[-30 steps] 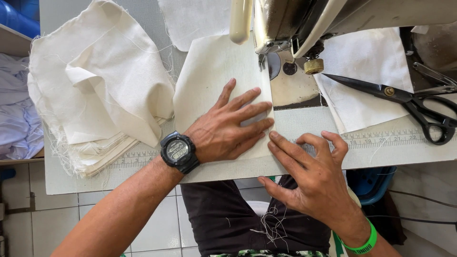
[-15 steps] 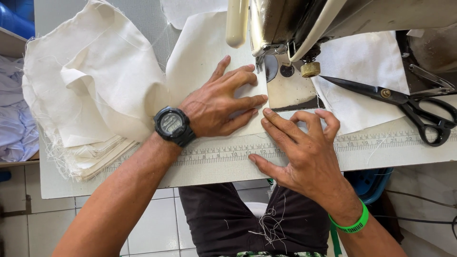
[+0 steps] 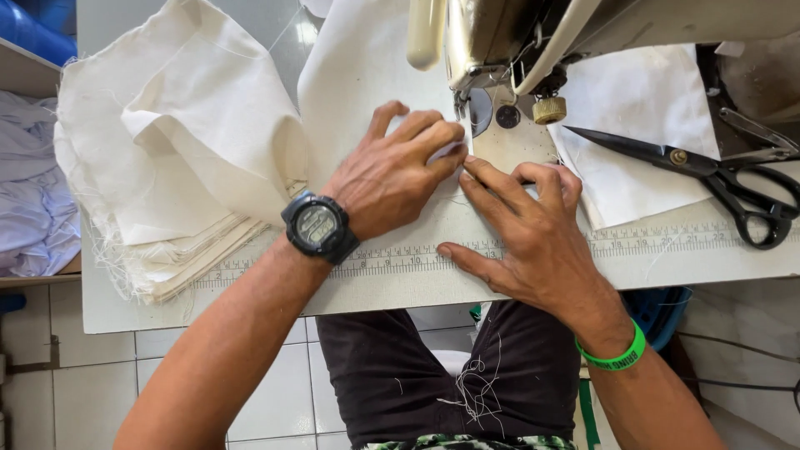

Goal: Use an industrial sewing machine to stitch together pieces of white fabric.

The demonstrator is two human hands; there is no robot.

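Note:
A cream fabric piece (image 3: 358, 92) lies flat on the sewing table (image 3: 400, 287), its edge running under the sewing machine (image 3: 517, 42) at the presser foot. My left hand (image 3: 392, 171), with a black watch on the wrist, presses on the fabric with fingers curled near the foot. Right beside it, my right hand (image 3: 525, 229), with a green wristband, lies flat with fingers spread, its fingertips touching the fabric edge next to the left fingers. Neither hand grips anything.
A stack of cream fabric pieces (image 3: 175, 158) sits at the table's left. Black scissors (image 3: 708, 171) lie at the right on a white cloth (image 3: 642, 133). A measuring tape strip (image 3: 667, 240) runs along the table's front. Pale blue cloth (image 3: 29, 200) lies far left.
Both hands have slid away from me toward the presser foot, pushing the fabric piece further under the machine. The left fingers have curled in.

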